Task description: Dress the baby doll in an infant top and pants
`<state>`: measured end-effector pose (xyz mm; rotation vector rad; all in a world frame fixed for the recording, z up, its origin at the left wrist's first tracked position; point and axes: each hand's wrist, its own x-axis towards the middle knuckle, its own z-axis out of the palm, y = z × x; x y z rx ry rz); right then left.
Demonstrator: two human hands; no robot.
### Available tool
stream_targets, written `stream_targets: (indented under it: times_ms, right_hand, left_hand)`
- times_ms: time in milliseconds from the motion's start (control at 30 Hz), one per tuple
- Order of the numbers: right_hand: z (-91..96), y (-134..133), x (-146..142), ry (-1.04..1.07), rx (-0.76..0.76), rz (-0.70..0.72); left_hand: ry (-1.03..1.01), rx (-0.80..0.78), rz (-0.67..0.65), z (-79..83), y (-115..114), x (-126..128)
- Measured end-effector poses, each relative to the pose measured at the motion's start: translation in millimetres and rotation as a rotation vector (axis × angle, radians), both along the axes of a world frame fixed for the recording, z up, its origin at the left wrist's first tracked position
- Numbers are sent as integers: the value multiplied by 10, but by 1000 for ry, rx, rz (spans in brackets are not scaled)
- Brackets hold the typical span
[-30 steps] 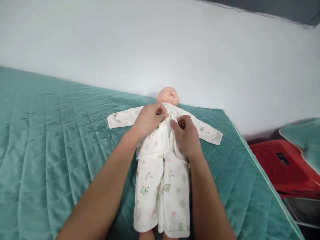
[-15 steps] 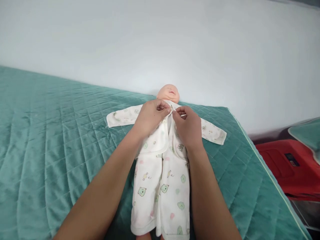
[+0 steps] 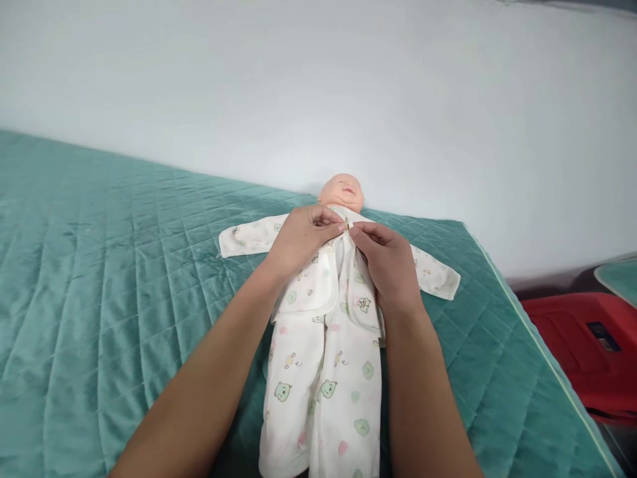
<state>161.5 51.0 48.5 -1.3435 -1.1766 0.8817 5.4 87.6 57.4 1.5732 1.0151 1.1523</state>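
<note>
A baby doll (image 3: 342, 190) lies on its back, dressed in a white printed jacket (image 3: 311, 289) and matching trousers (image 3: 326, 392). Both sleeves stretch out to the sides. My left hand (image 3: 306, 236) pinches the jacket's front edge just below the neck. Opposite it, my right hand (image 3: 385, 259) pinches the other front edge, with the fingertips of both hands almost touching. Below the hands the jacket front hangs apart. Whatever fastening sits between the fingertips is too small and covered to make out.
A green quilted cover (image 3: 124, 285) spreads under the doll, its piped edge running down the right side. Behind rises a plain pale wall (image 3: 298, 86). Beyond the bed's right edge stands a red plastic object (image 3: 582, 345) with a dark label.
The view has shifted slightly, so the doll sits a little lower and further right. Both hands stay at the jacket's neck, with the right hand's fingers now stretched straighter towards the left.
</note>
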Motion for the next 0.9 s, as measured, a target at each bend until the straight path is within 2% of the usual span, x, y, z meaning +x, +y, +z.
stream_targets:
  times_ms: [133,400,633,900]
  right_hand:
    - [66,-39,-48,0,-40,8]
    - [166,-102,-140,-161,-88,-19]
    - [167,-127,-216,-261,-57,-54]
    - [150,-140,-274,-399,-4,-61]
  left_hand:
    - [-50,-23,-7,-26,13,-4]
    - [-75,-56,-65,-31,9,-64]
    - [57,-25,-37,24,-25,-63]
    - [-19,-90,-35,-16,3,-30]
